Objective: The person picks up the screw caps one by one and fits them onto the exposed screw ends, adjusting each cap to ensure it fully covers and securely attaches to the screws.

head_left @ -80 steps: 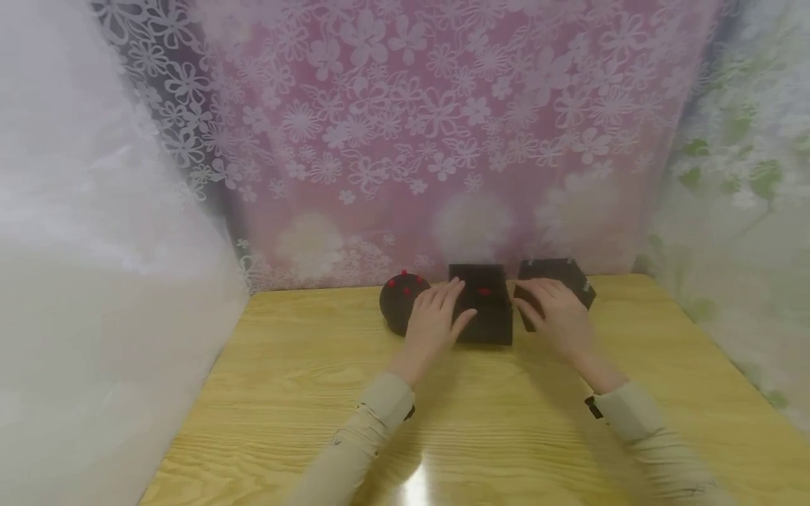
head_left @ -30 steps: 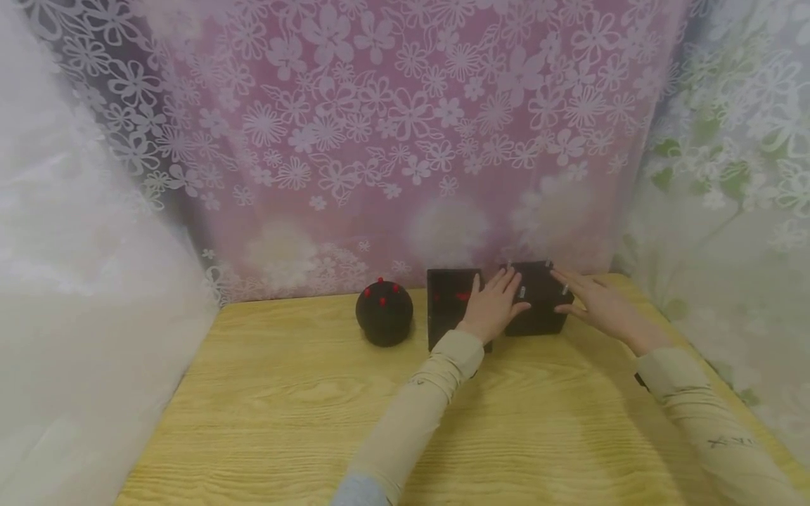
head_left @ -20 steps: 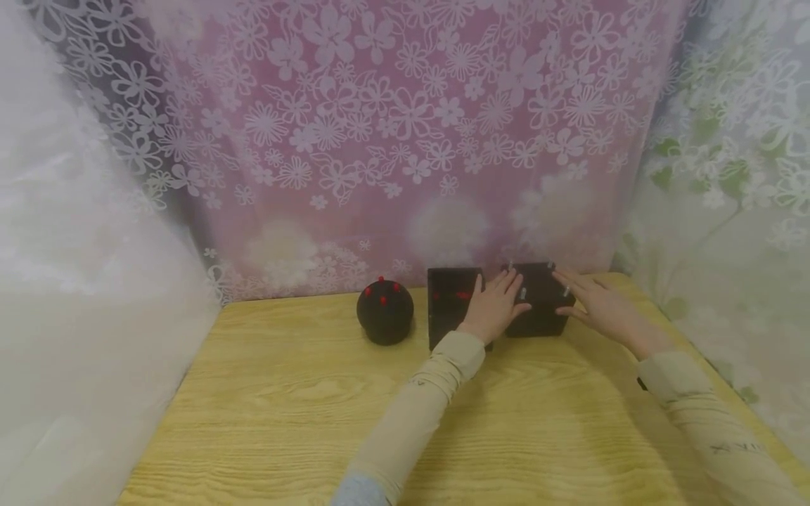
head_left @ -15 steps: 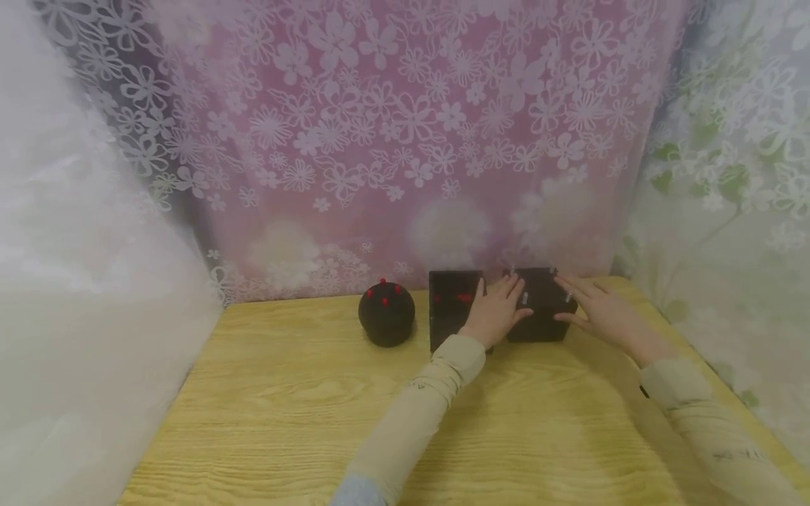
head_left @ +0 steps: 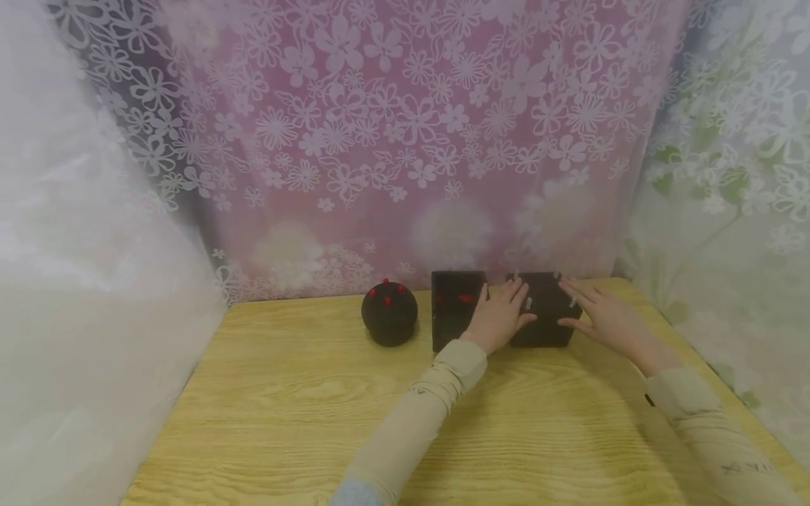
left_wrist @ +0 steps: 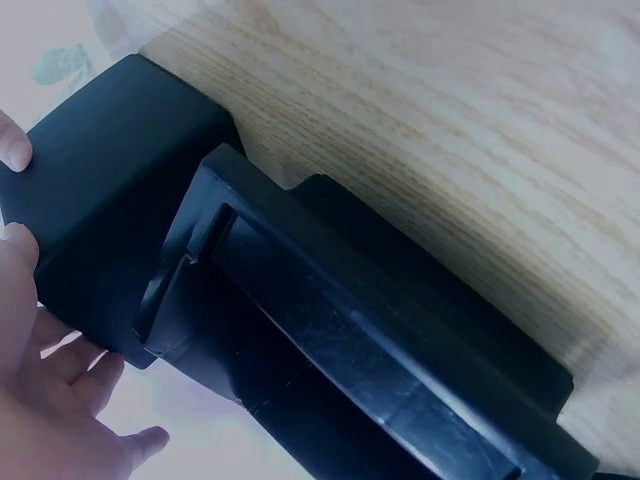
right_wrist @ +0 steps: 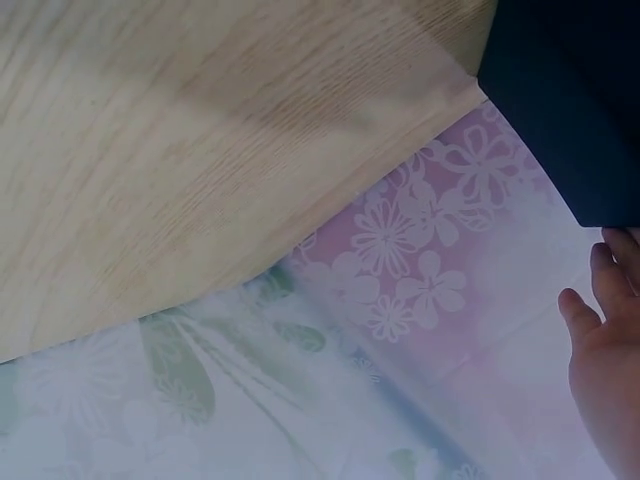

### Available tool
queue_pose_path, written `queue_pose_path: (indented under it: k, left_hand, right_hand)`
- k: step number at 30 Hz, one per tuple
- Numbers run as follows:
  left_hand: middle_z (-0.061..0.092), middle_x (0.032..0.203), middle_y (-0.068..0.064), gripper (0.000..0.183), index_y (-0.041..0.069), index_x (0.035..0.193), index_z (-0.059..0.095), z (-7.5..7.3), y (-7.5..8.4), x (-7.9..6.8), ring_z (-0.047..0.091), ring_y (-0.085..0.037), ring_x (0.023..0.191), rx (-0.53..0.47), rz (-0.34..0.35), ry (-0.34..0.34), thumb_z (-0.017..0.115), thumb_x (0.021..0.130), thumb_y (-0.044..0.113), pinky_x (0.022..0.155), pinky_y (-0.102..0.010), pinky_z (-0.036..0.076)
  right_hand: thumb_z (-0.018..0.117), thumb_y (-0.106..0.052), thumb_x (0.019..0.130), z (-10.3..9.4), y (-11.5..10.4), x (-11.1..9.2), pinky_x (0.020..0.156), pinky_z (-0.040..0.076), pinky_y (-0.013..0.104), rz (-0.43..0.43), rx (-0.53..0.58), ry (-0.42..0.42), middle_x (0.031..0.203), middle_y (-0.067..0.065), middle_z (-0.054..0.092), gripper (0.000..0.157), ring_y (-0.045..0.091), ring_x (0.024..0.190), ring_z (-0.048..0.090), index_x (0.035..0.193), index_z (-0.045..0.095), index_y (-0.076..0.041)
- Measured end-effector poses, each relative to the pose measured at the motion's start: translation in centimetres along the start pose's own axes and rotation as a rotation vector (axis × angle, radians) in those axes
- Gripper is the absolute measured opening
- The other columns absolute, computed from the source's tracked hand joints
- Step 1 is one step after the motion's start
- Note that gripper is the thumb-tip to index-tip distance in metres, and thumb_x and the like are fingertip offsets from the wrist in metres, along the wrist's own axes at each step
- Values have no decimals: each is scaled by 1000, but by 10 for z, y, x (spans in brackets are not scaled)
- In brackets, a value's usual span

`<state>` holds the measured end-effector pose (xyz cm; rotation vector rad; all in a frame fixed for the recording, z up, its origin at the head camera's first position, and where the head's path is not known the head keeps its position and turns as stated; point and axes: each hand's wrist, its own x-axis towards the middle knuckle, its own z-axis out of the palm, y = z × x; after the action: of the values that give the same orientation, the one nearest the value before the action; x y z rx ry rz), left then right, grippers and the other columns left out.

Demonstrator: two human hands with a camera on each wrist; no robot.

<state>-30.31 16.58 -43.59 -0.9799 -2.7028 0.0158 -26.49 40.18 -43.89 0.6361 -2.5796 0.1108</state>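
At the table's back, a black box point(head_left: 545, 325) with several small pale pegs stands between my hands. My left hand point(head_left: 496, 320) touches its left side with straight, spread fingers and overlaps the middle box in this view. My right hand point(head_left: 609, 322) lies along its right side, fingers extended and thumb apart. The left wrist view shows my left hand's fingers point(left_wrist: 95, 375) at the edge of the smooth black box point(left_wrist: 125, 150). In the right wrist view, fingertips of my right hand point(right_wrist: 612, 350) are right at the box's corner point(right_wrist: 550, 140).
Left of it stands a black box point(head_left: 446, 309) with a recessed face and red marks. Further left is a round black object point(head_left: 389, 320) with several red knobs. A pink flowered curtain point(head_left: 411, 140) hangs right behind the wooden table point(head_left: 304, 407).
Since the oldest frame, my left hand has moved right, from the round object and middle box to the right box. That box, angled before, now stands squarer. Over the last second the hands barely move.
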Motion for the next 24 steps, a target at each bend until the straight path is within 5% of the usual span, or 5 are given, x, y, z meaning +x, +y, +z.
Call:
queue_pose_path:
  k: [9, 14, 24]
  left_hand:
    - [18, 153, 5, 68, 22, 148, 18, -3, 3, -6, 21, -10, 139, 21, 8, 10, 21, 92, 60, 112, -48, 19]
    - [17, 153, 5, 68, 22, 149, 16, -2, 4, -8, 20, -11, 139, 28, 8, 10, 19, 92, 61, 112, -48, 20]
    - [20, 152, 4, 68, 21, 148, 20, -2, 5, -17, 23, -12, 138, -5, 21, 31, 21, 92, 60, 111, -48, 22]
  right_hand:
    - [75, -33, 73, -1, -3, -7, 81, 46, 56, -20, 11, 43, 140, 14, 41, 79, 46, 109, 51, 138, 41, -3]
    - [77, -30, 72, -3, -7, -8, 88, 42, 58, -30, 22, 48, 141, 14, 41, 79, 40, 94, 61, 137, 42, -3]
    - [75, -33, 74, -8, -16, -15, 78, 45, 60, 21, 31, 4, 142, 15, 38, 81, 50, 115, 43, 141, 36, -8]
